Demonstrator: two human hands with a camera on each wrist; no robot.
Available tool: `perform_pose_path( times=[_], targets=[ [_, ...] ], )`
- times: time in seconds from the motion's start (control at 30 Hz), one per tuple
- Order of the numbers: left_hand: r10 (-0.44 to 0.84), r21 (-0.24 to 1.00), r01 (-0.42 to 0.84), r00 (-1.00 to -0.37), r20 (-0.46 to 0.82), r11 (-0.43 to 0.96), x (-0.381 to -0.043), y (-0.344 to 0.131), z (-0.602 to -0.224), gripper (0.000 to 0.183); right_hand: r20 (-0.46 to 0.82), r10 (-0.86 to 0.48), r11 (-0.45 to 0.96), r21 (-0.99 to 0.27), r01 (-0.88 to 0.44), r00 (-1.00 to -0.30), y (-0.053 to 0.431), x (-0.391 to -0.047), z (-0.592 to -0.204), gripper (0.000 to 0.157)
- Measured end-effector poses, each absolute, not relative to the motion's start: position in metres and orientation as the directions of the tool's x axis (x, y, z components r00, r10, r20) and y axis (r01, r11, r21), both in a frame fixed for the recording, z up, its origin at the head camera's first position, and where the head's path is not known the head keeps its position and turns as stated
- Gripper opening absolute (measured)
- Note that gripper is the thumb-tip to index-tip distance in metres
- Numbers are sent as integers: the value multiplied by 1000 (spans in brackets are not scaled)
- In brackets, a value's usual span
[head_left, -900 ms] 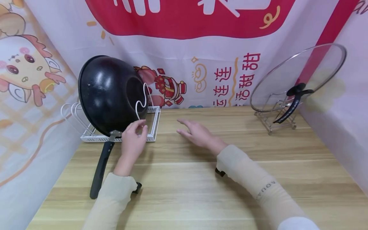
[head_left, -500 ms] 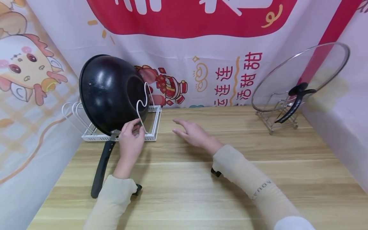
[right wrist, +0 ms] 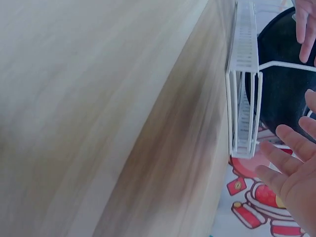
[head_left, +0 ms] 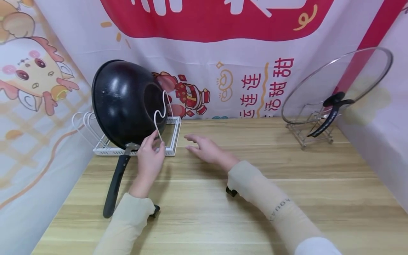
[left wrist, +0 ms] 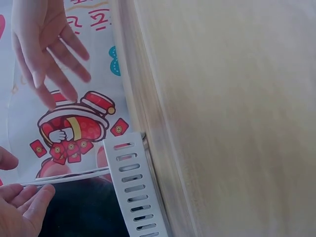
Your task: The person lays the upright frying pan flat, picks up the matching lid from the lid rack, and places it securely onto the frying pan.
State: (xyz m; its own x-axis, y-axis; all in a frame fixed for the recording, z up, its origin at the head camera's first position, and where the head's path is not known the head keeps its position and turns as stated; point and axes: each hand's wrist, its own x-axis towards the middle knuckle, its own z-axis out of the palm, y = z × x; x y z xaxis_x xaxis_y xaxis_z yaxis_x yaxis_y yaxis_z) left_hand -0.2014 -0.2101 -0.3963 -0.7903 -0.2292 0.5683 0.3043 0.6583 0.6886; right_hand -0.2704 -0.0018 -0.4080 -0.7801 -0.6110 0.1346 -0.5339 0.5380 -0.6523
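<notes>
A black wok [head_left: 127, 102] stands on its side in a white wire rack [head_left: 175, 138], its underside facing right and its dark handle [head_left: 116, 186] slanting down over the table. My left hand [head_left: 149, 156] is at the rack's front, thumb and fingers apart on either side of a curved white wire divider [head_left: 156, 118]. In the left wrist view, the fingertips [left wrist: 44, 195] lie right at this wire. To the right of the rack my right hand [head_left: 205, 148] hovers with fingers extended, holding nothing; the right wrist view shows its spread fingers [right wrist: 291, 143] close to the rack's end.
A glass lid [head_left: 338, 81] with a black handle [head_left: 328, 120] leans in a small metal stand [head_left: 299, 136] at the back right. A printed cloth [head_left: 197, 53] hangs behind the wooden table [head_left: 204, 219] and along both sides. Taller white wire loops [head_left: 84, 124] rise at the rack's left.
My right hand has moved left toward the rack. The left hand stays at the wire divider with small shifts. The whole view has drifted slightly; the wok remains in the rack.
</notes>
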Motion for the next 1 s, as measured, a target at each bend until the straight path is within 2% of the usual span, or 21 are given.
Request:
perform_pose_path(
  times=[0.27,0.57,1.0],
  targets=[
    [-226,700,298,-803,551,649,-202,-205,-394,53,159,-618,462,-718,-520,-770,-24,-268,-412,47],
    [-267,717,229,-820,507,659,-203,-202,-390,55,137,-517,381,-847,-371,-845,-44,-270,-417,36],
    [-282,723,217,-818,502,656,-204,-200,-388,54,89,-498,415,-849,-327,-863,-63,-266,-422,28]
  ],
)
